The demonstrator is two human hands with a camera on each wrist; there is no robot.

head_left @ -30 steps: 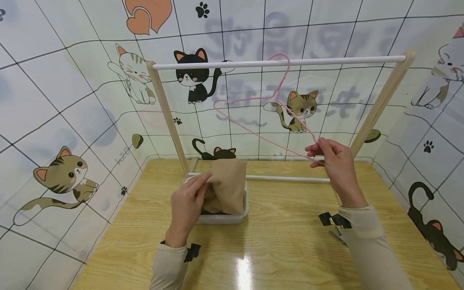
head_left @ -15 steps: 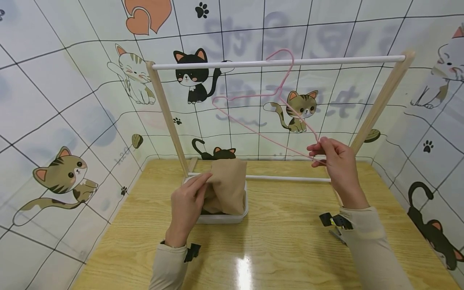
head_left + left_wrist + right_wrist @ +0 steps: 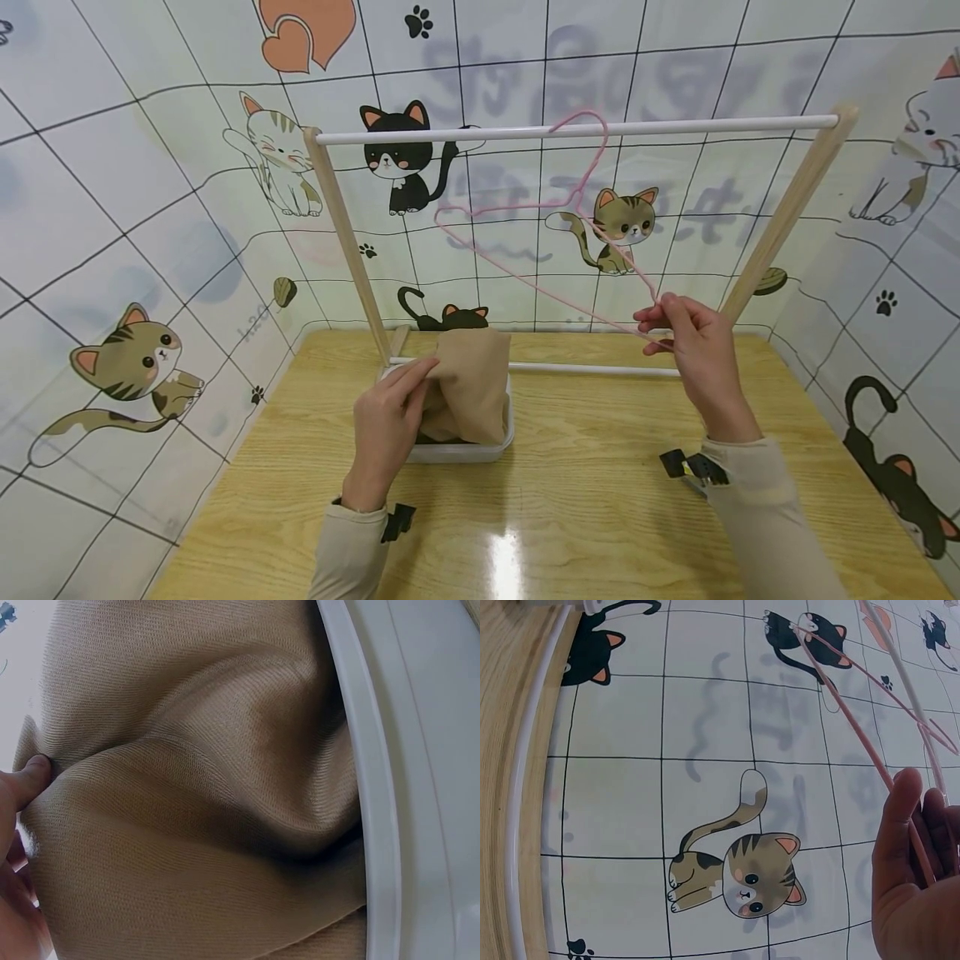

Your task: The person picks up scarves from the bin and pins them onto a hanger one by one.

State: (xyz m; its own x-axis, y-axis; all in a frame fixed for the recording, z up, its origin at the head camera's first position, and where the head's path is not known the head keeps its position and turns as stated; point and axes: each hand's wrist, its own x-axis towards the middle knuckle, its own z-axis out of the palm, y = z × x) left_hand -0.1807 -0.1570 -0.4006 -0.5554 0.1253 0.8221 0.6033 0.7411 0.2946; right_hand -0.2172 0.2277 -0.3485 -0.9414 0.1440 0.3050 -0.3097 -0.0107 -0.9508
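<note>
In the head view, my right hand (image 3: 701, 354) holds a pink wire hanger (image 3: 577, 196) by its right corner. The hanger tilts down to the right, its hook overlapping the white top rail (image 3: 720, 127) of a rack. In the right wrist view, the hanger's pink bar (image 3: 855, 724) runs up and away from thumb and fingers. Lower left, my left hand (image 3: 386, 433) pinches the edge of a folded brown cloth (image 3: 474, 387), which stands up out of a pale plastic tub (image 3: 459, 455). Up close, the left wrist view shows the cloth's ribbed weave (image 3: 187, 705) and the tub's rim (image 3: 375, 787).
Slanted wooden posts (image 3: 791, 212) carry the rack, with a white lower rail (image 3: 592, 369) close over the wooden table (image 3: 585, 492). Cat-patterned walls (image 3: 142, 200) enclose the back and sides. A small grey object (image 3: 699, 488) shows beside my right cuff.
The hanger's hook rose slightly, moved right, then came down again at the rail. My right hand has shifted a little lower. The left hand and cloth have stayed put.
</note>
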